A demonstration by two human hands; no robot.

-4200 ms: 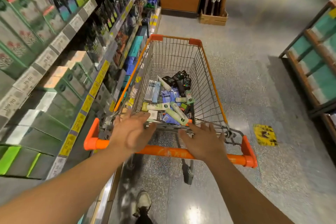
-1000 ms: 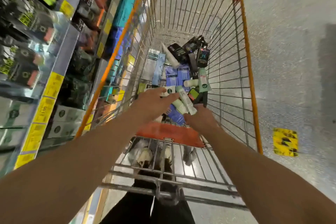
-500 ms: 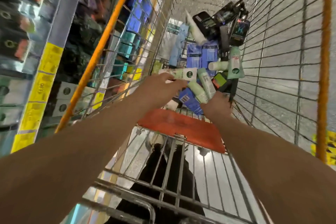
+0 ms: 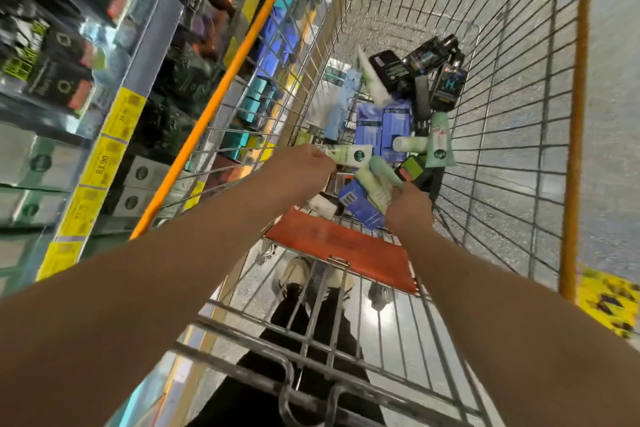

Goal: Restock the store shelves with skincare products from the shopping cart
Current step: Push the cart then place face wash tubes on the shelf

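Both my arms reach down into the wire shopping cart (image 4: pixel 512 163). My left hand (image 4: pixel 298 166) grips a pale green and white tube (image 4: pixel 349 151) near the cart's left wall. My right hand (image 4: pixel 408 208) holds two light green tubes (image 4: pixel 375 180) lying over a blue box (image 4: pixel 360 206). Beyond them lie more blue boxes (image 4: pixel 384 125), green tubes (image 4: pixel 438 142) and black packs (image 4: pixel 415 69). The store shelves (image 4: pixel 114 135) run along the left with yellow price tags.
The cart's orange rim (image 4: pixel 575 114) frames the right side, and an orange child-seat flap (image 4: pixel 343 250) lies under my wrists. My shoes (image 4: pixel 298 270) show through the wires. A yellow floor sticker (image 4: pixel 609 302) lies to the right.
My hands left the cart handle and reached into the basket. Over the last second my left hand closed on the white-green tube and my right hand on the green tubes; the view leaned closer.
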